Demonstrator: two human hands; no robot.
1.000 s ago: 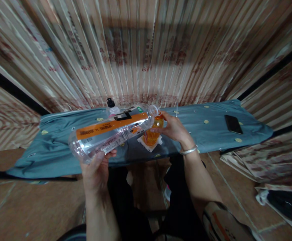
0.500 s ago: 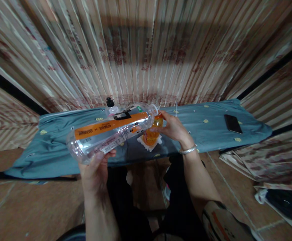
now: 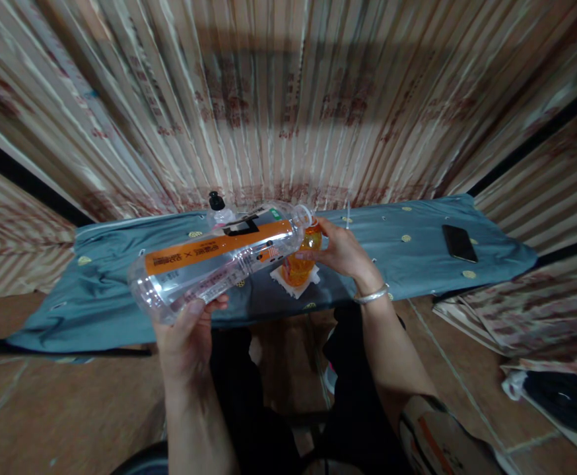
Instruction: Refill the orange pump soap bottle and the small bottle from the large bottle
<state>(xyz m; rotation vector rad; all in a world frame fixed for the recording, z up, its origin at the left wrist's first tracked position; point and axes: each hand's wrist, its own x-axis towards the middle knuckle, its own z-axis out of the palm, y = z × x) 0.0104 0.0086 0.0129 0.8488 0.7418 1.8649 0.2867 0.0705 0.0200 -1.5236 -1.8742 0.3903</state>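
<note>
A large clear plastic bottle (image 3: 209,257) with an orange and silver label lies tilted in my left hand (image 3: 189,333), which grips it near its base. Its uncapped mouth points right, right above a small orange bottle (image 3: 299,267). My right hand (image 3: 340,251) is wrapped round the upper part of that orange bottle, fingertips by the large bottle's neck. Beneath the orange bottle is a white tissue (image 3: 291,289) on the table. Whether liquid passes between the two mouths, I cannot make out.
A long table with a teal cloth (image 3: 397,264) stretches across. Behind the large bottle stands a pump bottle (image 3: 216,208) with a black top. On the right lies a dark phone (image 3: 459,243). Pleated curtains (image 3: 278,99) hang behind, and black poles slant at both sides.
Very little differs. The base of the large bottle has shifted slightly left, while both hands keep their holds and the orange bottle stays in place.
</note>
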